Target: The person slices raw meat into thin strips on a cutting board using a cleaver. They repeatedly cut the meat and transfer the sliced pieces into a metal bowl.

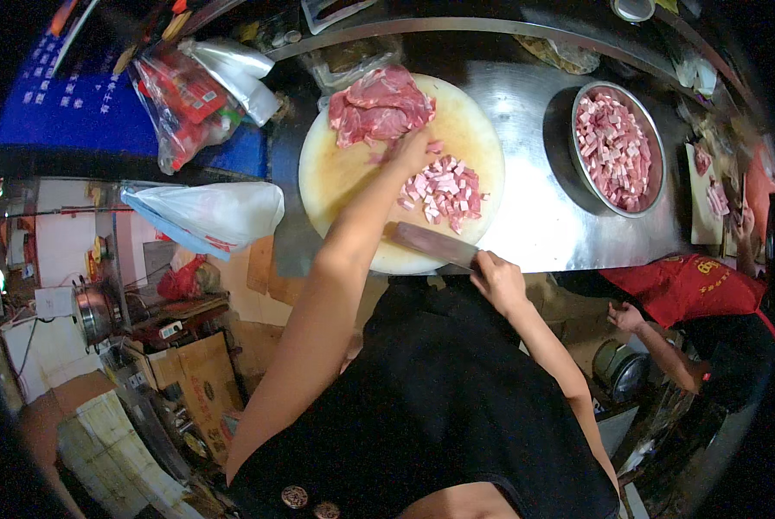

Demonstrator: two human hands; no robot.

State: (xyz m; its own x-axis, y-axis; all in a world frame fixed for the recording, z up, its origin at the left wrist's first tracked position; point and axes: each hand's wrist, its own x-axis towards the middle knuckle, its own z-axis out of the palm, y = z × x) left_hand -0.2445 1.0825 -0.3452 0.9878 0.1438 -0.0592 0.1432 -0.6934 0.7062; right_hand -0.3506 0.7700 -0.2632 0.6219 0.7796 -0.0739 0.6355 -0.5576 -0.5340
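Observation:
A round cutting board [335, 188] lies on the steel counter. Large pieces of raw meat [381, 104] rest at its far left. My left hand [415, 152] is just below them, its fingers at small strips of meat; whether it grips any is hard to tell. To its lower right lies a pile of diced meat [446, 188]. My right hand [501, 279] holds a cleaver [433, 245] by its handle at the board's near edge, the blade pointing left, below the diced pile.
A steel bowl [662, 156] of cut meat stands on the counter [524, 130] to the right. Plastic bags [219, 207] hang at left, beside a bag of red packets [186, 104]. At far right, a co-worker in a red top [692, 285] works near another board [700, 201].

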